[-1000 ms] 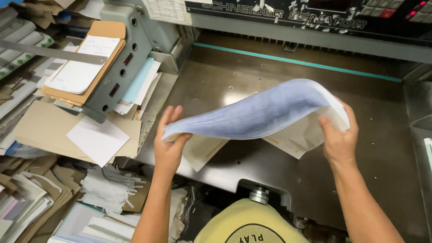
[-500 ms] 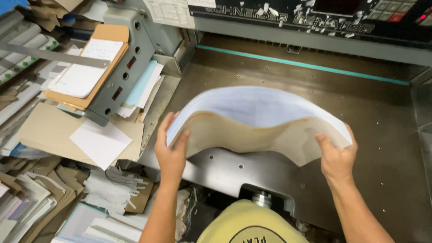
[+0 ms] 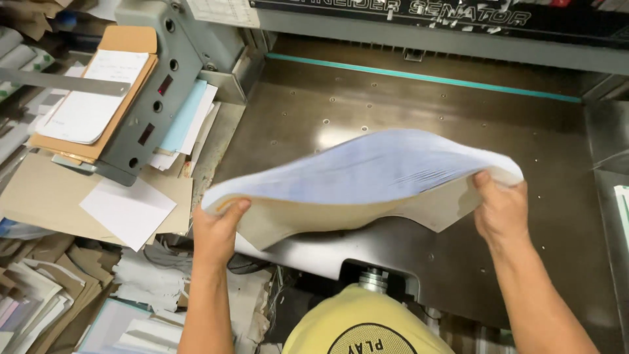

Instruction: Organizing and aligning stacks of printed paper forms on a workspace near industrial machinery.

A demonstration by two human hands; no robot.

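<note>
Dark control panel strip w/ pale lettering (image 3: 458,12) along machine top, white paper label (image 3: 213,10) top left

paper stack (image 3: 367,174) over cutter table (image 3: 314,111) | loose sheets (image 3: 128,210) left

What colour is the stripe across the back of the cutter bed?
Teal; the stripe shows clearly in the head view.

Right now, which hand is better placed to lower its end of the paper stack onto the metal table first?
Probably the left hand: its end of the paper stack hangs lower, nearer the metal table, than the right hand.
</note>
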